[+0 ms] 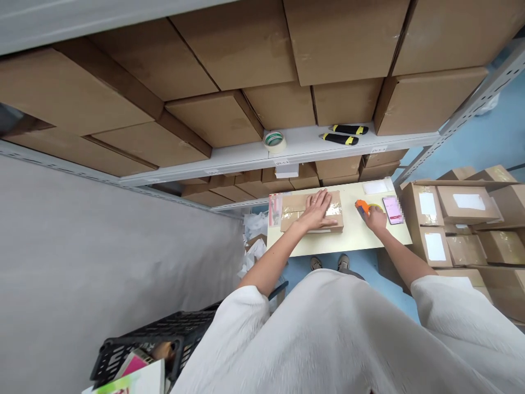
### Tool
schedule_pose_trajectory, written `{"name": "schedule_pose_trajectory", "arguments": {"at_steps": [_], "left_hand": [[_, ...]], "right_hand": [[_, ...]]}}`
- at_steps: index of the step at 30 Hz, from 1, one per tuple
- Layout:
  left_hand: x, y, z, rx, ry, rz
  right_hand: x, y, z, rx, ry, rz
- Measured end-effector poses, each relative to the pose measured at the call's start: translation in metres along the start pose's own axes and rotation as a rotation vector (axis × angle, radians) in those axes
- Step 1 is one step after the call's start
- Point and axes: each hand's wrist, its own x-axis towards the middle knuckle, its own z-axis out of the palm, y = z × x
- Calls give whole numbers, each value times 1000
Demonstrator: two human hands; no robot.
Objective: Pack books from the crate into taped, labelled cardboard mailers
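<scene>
Head view gives me the black plastic crate (151,334) nearest, then the left hand (315,212) lying open and flat on a taped cardboard parcel (297,203), which sits mid-table; I'd keep that palm pressing so the parcel can't slide. The right hand (375,219) is closed around an orange tape dispenser (361,208), just beside a phone (392,210) on the pale table (353,241). Farther off, a tape roll (274,142) and two box cutters (344,134) lie on the shelf (246,157).
</scene>
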Motion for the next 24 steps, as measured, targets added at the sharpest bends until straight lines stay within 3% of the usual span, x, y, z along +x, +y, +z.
{"name": "schedule_pose_trajectory", "arguments": {"at_steps": [3,7,12,17,24], "left_hand": [[-21,-15,-12,-29,126,-102],[-47,-45,-26,-76,337,-347],[-68,-71,-22,-184,432,-632],[-76,-74,-15,-314,426,-663],[-78,-62,-23,-410,564,-611]], "right_hand": [[-9,-29,-26,165,37,-43],[-27,-82,-60,399,-11,-146],[-42,-129,-73,330,-31,-186],[-45,-134,-77,216,-35,-201],[-54,-123,-89,353,105,-221]]}}
